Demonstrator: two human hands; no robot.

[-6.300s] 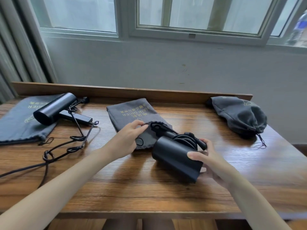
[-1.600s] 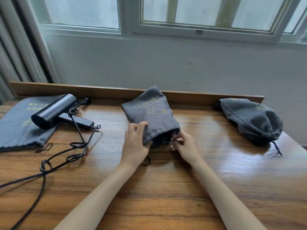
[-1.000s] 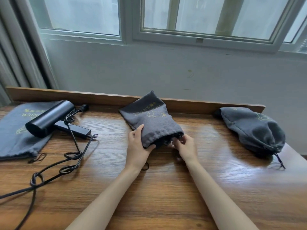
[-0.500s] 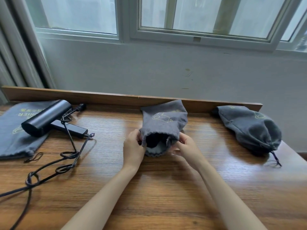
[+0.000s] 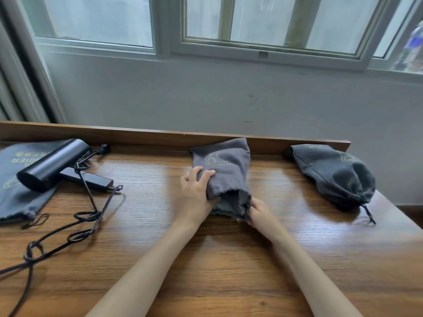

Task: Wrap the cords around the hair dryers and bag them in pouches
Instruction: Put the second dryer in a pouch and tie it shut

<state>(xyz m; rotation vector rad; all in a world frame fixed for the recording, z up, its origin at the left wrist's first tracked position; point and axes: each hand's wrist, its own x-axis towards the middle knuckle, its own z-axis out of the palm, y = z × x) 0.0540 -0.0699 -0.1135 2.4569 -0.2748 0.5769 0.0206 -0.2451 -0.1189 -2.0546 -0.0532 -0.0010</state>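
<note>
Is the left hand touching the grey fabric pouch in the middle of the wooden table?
Touching. The head view shows the left hand gripping the grey fabric pouch, with its fingers curled over the pouch's side near the open mouth.

Three grey pouches (image 5: 13, 179) (image 5: 225, 170) (image 5: 332, 175) on the tabletop (image 5: 229, 259); one black hair dryer (image 5: 52, 165) in view; one loose cord (image 5: 91, 216); two bare hands (image 5: 194, 195) (image 5: 261, 212).

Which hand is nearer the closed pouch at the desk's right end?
Right. The right hand pinches the mouth of the middle pouch on the side toward the closed pouch, apart from it; the left hand grips the middle pouch on its other side, farther off.
</note>
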